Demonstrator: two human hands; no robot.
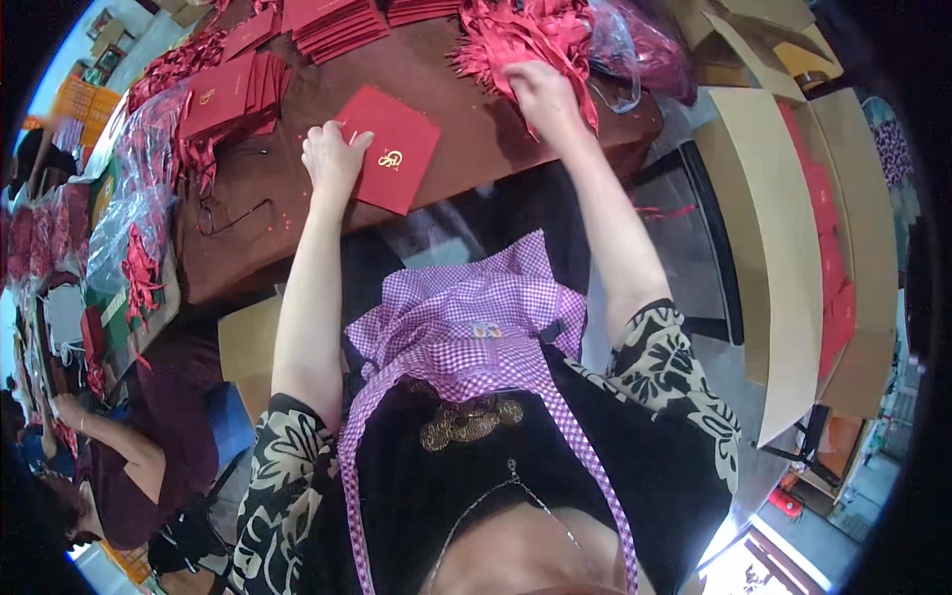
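Head view: left hand [332,157] presses flat, fingers spread, on a red folded card [395,149] lying on the brown tabletop [476,139], long axis tilted up-right; right hand [540,91] closes its grip on red tassels [526,35].

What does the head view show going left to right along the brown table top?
Stack of red folded cards → left hand → single red card with gold emblem → right hand in the pile of red tassels → open cardboard box of red items.
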